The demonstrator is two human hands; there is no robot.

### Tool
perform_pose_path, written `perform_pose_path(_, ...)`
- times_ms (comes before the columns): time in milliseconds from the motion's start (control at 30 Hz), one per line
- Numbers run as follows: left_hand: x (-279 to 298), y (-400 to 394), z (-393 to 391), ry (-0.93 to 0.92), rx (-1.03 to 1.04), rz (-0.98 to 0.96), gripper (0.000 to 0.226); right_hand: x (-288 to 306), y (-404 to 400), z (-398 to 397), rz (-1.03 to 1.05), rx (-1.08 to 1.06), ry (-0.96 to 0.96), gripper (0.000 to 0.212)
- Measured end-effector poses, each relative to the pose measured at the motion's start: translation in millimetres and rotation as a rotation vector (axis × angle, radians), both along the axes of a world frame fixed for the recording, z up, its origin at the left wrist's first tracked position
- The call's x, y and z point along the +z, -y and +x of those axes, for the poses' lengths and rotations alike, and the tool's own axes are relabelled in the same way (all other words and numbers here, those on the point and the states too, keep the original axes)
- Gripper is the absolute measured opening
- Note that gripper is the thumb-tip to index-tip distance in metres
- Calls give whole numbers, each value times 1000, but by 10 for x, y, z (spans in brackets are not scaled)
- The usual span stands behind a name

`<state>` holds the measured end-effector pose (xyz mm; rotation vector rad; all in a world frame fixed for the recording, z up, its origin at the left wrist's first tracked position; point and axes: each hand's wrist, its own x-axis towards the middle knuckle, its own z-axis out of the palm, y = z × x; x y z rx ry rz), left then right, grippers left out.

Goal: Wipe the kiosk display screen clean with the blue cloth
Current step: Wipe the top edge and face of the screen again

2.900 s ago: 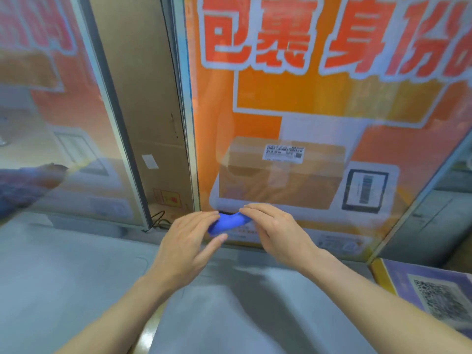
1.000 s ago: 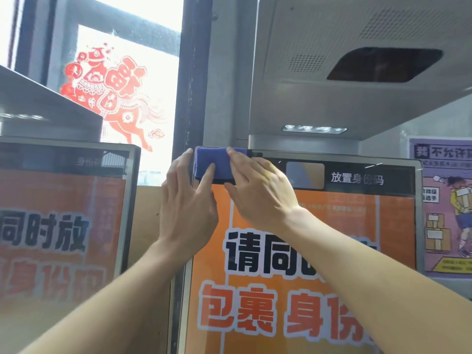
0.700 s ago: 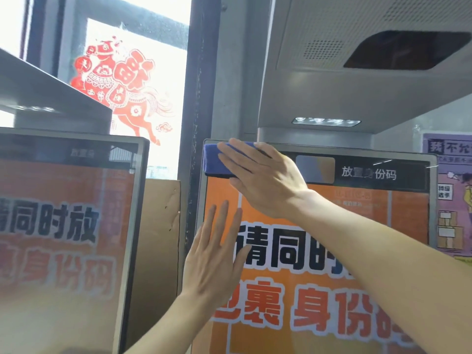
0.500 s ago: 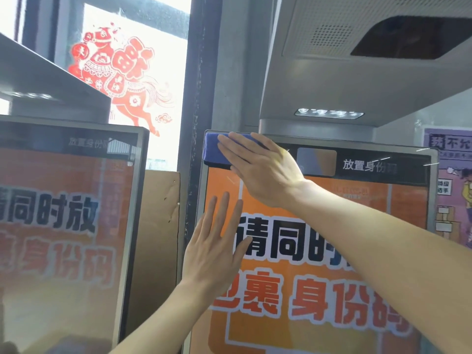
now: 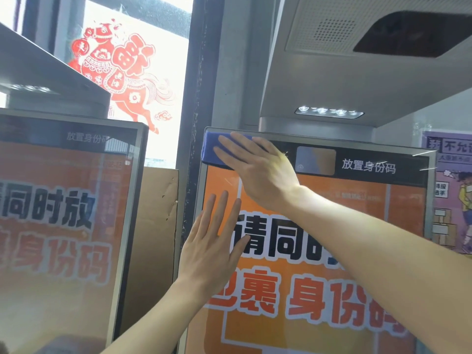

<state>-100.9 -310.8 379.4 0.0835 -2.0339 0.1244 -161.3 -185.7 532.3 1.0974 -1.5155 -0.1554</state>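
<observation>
Kiosk display screen [image 5: 319, 251] — upright panel, centre and right of the frame, orange with large Chinese characters and a black band along its top edge.
Blue cloth [image 5: 212, 150] — folded pad in the screen's upper left corner, lying on the black band, partly covered by fingers.
Right hand [image 5: 258, 169] — fingers straight and spread, pressing flat on the cloth; forearm runs in from the lower right of the frame.
Left hand [image 5: 212, 241] — open palm with straight fingers laid flat on the screen's left edge, below the cloth and apart from it.
Second kiosk screen [image 5: 63, 226] — left of the frame, same orange layout.
Cardboard sheet [image 5: 153, 238] — between the two screens.
Red horse paper-cut [image 5: 120, 72] — on the window, upper left.
Grey overhead hood [image 5: 357, 72] — upper right, with a small light strip [image 5: 329, 112] beneath.
Purple poster [image 5: 452, 187] — far right edge.
</observation>
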Motion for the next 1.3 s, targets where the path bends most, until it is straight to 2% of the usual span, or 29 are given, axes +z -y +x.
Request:
perform_pose_path(100,-1,-13,5,-1,7,-3,73,-130,-62,-14,36,18,-6,75)
perform_pose_path(233,8,-11,29,0,17,-14,72,-109,-215,-64,58,-24,-110,70)
perform_pose_path(433,2,-26,34,-2,16,-25,70,155,-371,-113,-68,-178,-226,62)
perform_pose_path(633,-7,-11,13,2,28,-28,72,-20,-341,-97,-100,-146,-91,71)
perform_pose_path(867,-7,-25,21,-1,36,-26,73,-285,-441,-106,-25,-79,-154,72)
perform_pose_path(1167,-7,-27,27,4,27,-16,73,-38,-569,-154,-118,-135,-57,69)
perform_pose_path(1300,-13,-22,16,-2,28,-27,73,93,-624,-171,-122,-172,-124,66)
